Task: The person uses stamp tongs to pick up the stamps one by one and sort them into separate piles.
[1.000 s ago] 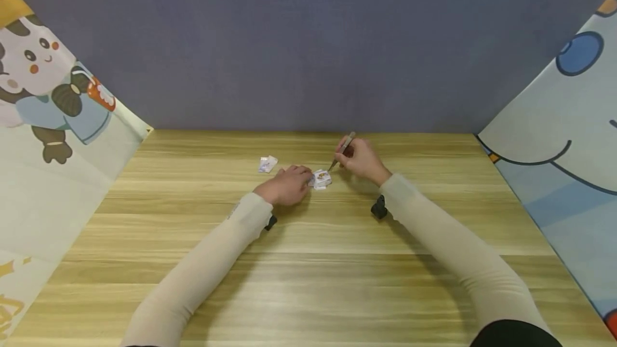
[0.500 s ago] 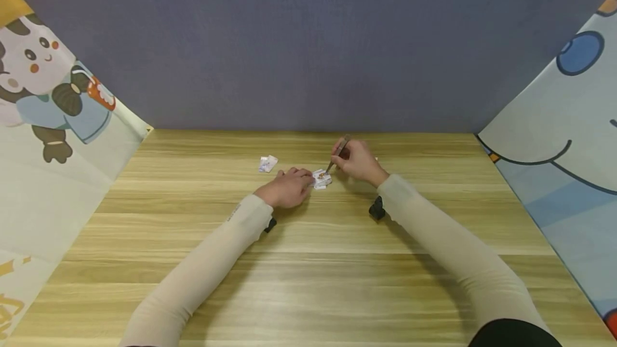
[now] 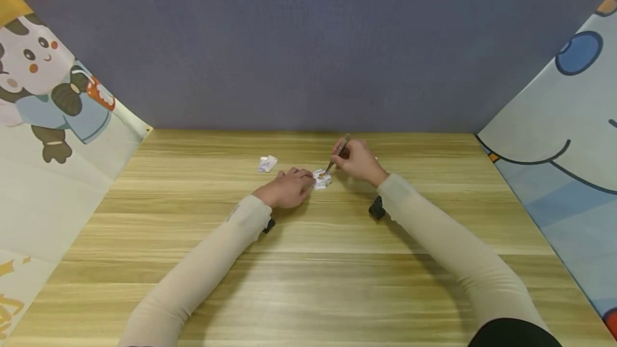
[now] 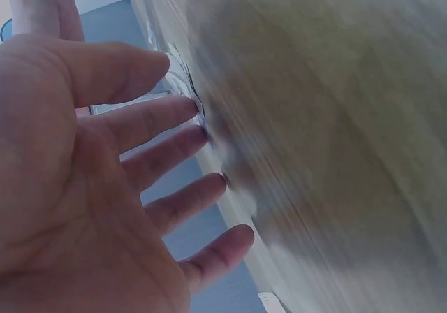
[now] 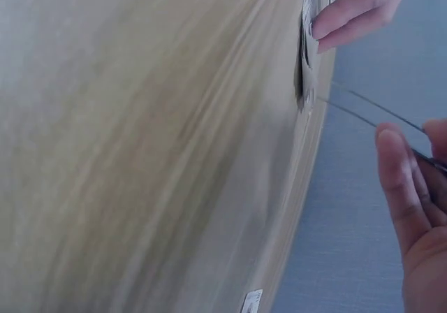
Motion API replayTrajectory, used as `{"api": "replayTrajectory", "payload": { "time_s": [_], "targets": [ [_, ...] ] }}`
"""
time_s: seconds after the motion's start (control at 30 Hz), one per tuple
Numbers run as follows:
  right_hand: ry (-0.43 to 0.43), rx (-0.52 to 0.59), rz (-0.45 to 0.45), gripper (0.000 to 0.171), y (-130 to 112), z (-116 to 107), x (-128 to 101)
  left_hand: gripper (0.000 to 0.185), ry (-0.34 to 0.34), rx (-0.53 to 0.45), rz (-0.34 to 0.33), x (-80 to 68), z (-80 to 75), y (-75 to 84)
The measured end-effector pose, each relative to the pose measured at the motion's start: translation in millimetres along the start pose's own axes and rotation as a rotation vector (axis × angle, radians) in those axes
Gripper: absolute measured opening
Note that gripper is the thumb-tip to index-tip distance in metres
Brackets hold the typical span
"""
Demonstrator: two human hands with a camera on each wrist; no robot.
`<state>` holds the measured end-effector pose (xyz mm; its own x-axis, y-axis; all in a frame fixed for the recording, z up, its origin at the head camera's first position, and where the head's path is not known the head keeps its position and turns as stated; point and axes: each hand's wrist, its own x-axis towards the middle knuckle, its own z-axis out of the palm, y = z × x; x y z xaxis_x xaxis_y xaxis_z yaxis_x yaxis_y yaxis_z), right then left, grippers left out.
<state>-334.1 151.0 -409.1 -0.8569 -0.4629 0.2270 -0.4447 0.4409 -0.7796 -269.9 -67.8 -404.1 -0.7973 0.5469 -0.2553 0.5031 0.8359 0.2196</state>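
Note:
Small white papers with an orange print lie in an uneven pile (image 3: pixel 322 180) on the wooden table. My left hand (image 3: pixel 289 189) rests at the pile's left edge, its fingertips touching the papers. In the left wrist view those fingers (image 4: pixel 160 121) reach out nearly straight. My right hand (image 3: pixel 356 164) pinches a pair of metal tweezers (image 3: pixel 341 146), which slant down so that their tips overlap the top paper. The right wrist view shows the two tweezer prongs (image 5: pixel 356 115) spread apart, with their tips close beside the pile (image 5: pixel 306 61).
Further left and back lies a second small group of white papers (image 3: pixel 268 164). A white scrap (image 3: pixel 376 158) peeks out behind my right hand. The table (image 3: pixel 318 283) ends at a grey-blue back panel (image 3: pixel 308 47), with printed cartoon panels on both sides.
My right hand has shifted slightly left, bringing the tweezer tips from beside the pile to over its top paper. The left hand has hardly moved. The white scrap now shows behind the right hand.

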Motion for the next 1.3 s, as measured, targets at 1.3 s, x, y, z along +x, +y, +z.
{"api": "replayTrajectory", "payload": {
  "time_s": [1.3],
  "targets": [
    [0.186, 0.024, -0.17, 0.004, -11.7, -29.8, -6.8, 0.043, 0.029, -0.018, -0.012, 2.3, -1.3, 9.0]
  ]
}}
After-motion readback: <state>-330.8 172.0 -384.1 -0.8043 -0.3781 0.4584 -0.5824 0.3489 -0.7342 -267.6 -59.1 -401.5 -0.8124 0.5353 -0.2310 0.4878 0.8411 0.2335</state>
